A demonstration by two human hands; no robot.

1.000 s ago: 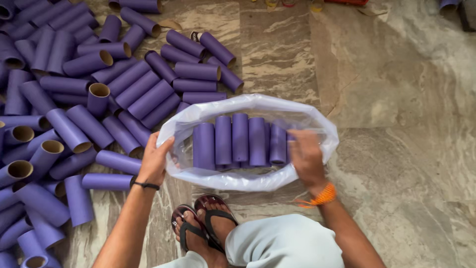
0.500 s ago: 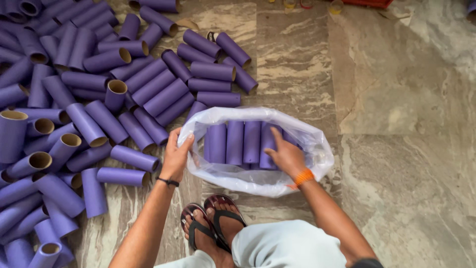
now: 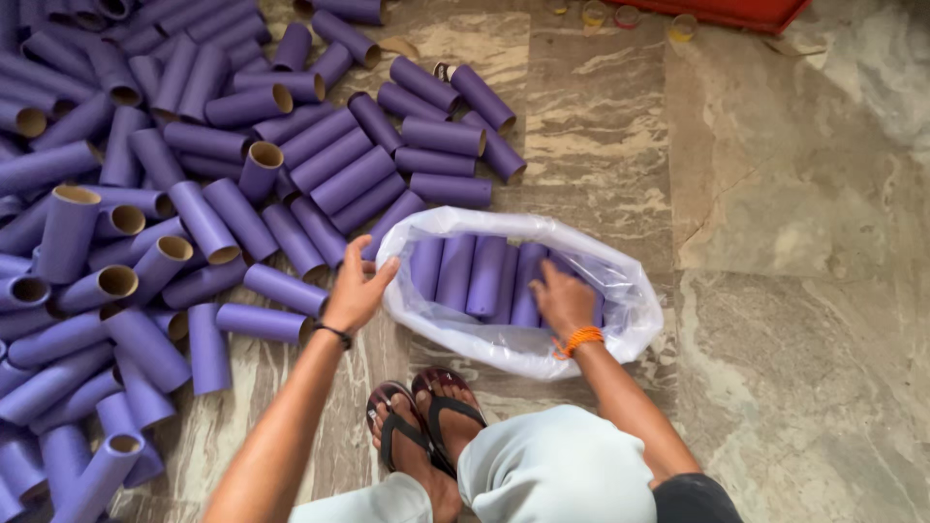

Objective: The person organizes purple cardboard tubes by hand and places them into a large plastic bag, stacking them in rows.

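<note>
A white plastic bag [image 3: 620, 334] lies open on the marble floor [image 3: 775, 242], with purple cardboard tubes [image 3: 484, 276] lined up side by side inside it. The right hand [image 3: 565, 300] reaches into the bag and rests on those tubes. The left hand [image 3: 356, 291] hovers open at the bag's left rim, beside a loose pile of purple tubes [image 3: 174, 194]. Sandalled feet [image 3: 426, 426] show below.

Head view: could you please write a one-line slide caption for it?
Right hand presses purple tubes in a white plastic bag; left hand hovers beside it.
</note>
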